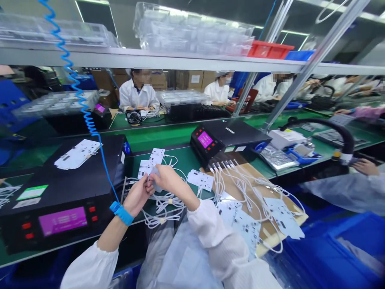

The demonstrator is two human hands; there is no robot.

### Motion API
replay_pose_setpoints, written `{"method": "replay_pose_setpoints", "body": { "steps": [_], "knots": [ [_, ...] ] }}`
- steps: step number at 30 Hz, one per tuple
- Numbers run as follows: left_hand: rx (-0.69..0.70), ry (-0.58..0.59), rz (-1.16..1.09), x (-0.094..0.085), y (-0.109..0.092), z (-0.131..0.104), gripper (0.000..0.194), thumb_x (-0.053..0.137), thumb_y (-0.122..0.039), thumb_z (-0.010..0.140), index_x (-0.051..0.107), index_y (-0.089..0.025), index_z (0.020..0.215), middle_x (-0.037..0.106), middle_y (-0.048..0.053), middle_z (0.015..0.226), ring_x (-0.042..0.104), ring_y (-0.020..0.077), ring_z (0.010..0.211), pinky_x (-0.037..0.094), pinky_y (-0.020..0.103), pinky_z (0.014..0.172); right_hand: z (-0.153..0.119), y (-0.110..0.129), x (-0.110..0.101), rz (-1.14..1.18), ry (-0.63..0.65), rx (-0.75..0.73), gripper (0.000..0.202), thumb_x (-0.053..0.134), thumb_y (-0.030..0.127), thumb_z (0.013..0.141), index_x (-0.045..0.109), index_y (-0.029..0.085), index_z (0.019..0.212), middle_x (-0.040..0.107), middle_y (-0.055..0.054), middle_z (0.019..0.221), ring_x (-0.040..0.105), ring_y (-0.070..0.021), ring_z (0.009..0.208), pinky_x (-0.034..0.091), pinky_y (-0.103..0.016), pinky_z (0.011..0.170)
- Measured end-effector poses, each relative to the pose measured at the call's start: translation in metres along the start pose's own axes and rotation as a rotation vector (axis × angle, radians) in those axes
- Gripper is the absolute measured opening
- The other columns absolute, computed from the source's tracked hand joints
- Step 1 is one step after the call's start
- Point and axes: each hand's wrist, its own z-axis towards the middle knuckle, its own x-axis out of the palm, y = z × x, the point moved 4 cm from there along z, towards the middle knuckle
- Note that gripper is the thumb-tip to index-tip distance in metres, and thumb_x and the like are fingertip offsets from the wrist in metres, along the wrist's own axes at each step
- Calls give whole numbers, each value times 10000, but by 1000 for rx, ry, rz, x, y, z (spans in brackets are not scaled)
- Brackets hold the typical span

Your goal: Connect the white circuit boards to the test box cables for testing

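Note:
My left hand (138,196), with a blue wrist strap (122,213) on it, meets my right hand (167,180) above the green bench. Both are closed with fingertips pinched together around a small pale piece that I cannot make out. Just beyond the fingers are white circuit boards: one board (158,155) has a white cable by its edge, and another board (144,166) is partly behind my left fingers. Right of my hands lies a white circuit board (201,180) with a cable at its lower edge. Bundled white cables (164,208) lie below my right hand.
Black boxes with purple screens stand left (69,180) and right (231,136). A white board (78,154) tops the left box, beside a coiled blue cord (87,112). More boards (282,216) and cables lie on cardboard (231,176). A shelf (180,60) crosses overhead; co-workers sit opposite.

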Motion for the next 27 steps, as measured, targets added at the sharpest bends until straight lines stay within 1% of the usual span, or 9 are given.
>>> {"method": "replay_pose_setpoints", "body": {
  "steps": [3, 5, 8, 11, 14, 17, 20, 24, 27],
  "knots": [
    [137, 75, 145, 9, 1, -3, 393, 814, -488, 837, 617, -151, 796, 353, -66, 649, 308, 68, 549, 319, 177, 490, -16, 0, -6, 79, -41, -11, 189, 508, 255, 1032, 681, 181, 1055, 776, -112, 1089, 713, -235, 1033, 451, -268, 786],
    [234, 54, 255, 12, 3, -6, 512, 853, -595, 743, 566, -172, 735, 320, -69, 648, 302, 78, 578, 330, 177, 527, -23, -4, -11, 119, -110, 33, 234, 454, 202, 1038, 685, 184, 1066, 778, -111, 1050, 721, -235, 990, 446, -271, 776],
    [324, -14, 363, 18, 8, -8, 606, 813, -664, 744, 441, -198, 636, 306, -61, 628, 312, 99, 597, 354, 200, 567, -27, -17, -26, 246, -348, 146, 256, 432, 210, 1040, 677, 181, 1109, 773, -108, 981, 722, -240, 916, 460, -283, 779],
    [355, 69, 515, 31, 14, -5, 499, 780, -654, 786, 598, -192, 735, 472, -24, 667, 393, 127, 636, 369, 226, 598, -25, -33, -34, 557, -532, 116, 230, 481, 302, 1022, 681, 189, 1005, 761, -62, 923, 705, -216, 861, 500, -284, 784],
    [381, 166, 575, 44, 16, 0, 413, 747, -581, 852, 688, -177, 784, 606, 26, 730, 471, 147, 679, 374, 241, 626, -15, -47, -27, 899, -574, 42, 285, 588, 441, 955, 666, 175, 886, 739, -37, 825, 690, -205, 792, 549, -309, 772],
    [377, 159, 531, 49, 20, 6, 400, 699, -506, 917, 628, -183, 691, 491, -17, 564, 398, 129, 575, 301, 245, 570, 2, -64, -17, 1247, -564, 26, 374, 743, 513, 830, 683, 155, 921, 759, -59, 858, 723, -230, 850, 592, -375, 847],
    [309, 141, 485, 44, 31, 8, 385, 732, -436, 908, 607, -173, 656, 421, -45, 484, 306, 104, 482, 212, 257, 510, 20, -91, -24, 1519, -646, 94, 369, 806, 438, 786, 681, 145, 973, 777, -84, 910, 746, -260, 975, 612, -419, 912],
    [218, 63, 344, 30, 40, 17, 373, 787, -367, 879, 598, -158, 633, 452, -36, 479, 371, 98, 474, 264, 237, 505, 36, -131, -55, 1561, -954, 172, 248, 735, 308, 858, 655, 144, 1026, 779, -92, 993, 750, -242, 1017, 629, -413, 929],
    [172, -31, 142, 24, 36, 33, 353, 694, -338, 964, 547, -171, 690, 461, -31, 559, 508, 116, 590, 395, 215, 587, 49, -138, -61, 1332, -811, 154, 325, 679, 292, 897, 628, 141, 1180, 767, -110, 1087, 748, -233, 1023, 618, -428, 952]
  ]
}}
